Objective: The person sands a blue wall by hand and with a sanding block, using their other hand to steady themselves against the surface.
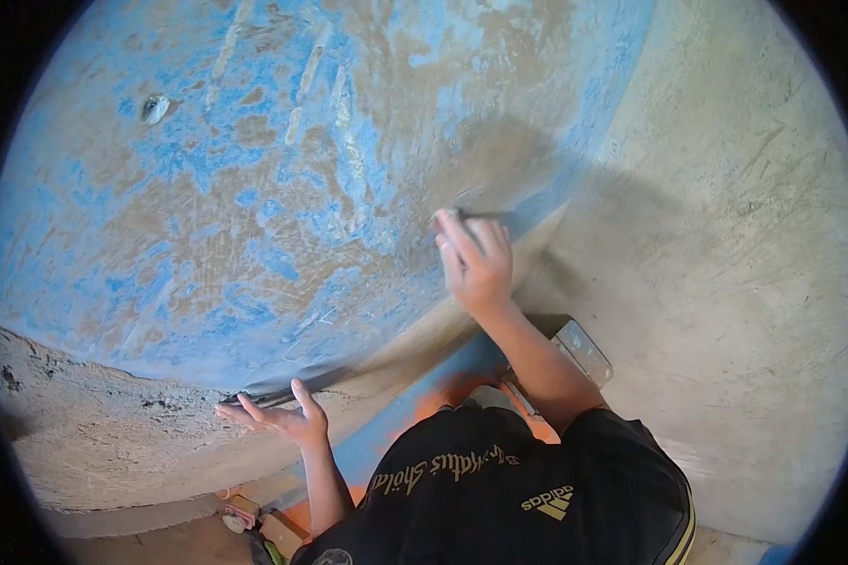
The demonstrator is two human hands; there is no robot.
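Note:
My right hand is closed at the curved wall, which is patched with blue paint and grey-brown plaster. A small dark piece shows at its fingertips against the surface, but I cannot tell what it is. Lower left, my left hand is open, palm up, with thumb and fingers spread. Its fingers lie at the wall's lower edge, beside a dark thin strip.
A bare grey wall curves up on the right. Behind my right forearm sits a box-like metal thing. A rough plaster ledge runs along the lower left. Small items, including a cardboard-coloured block, lie below it.

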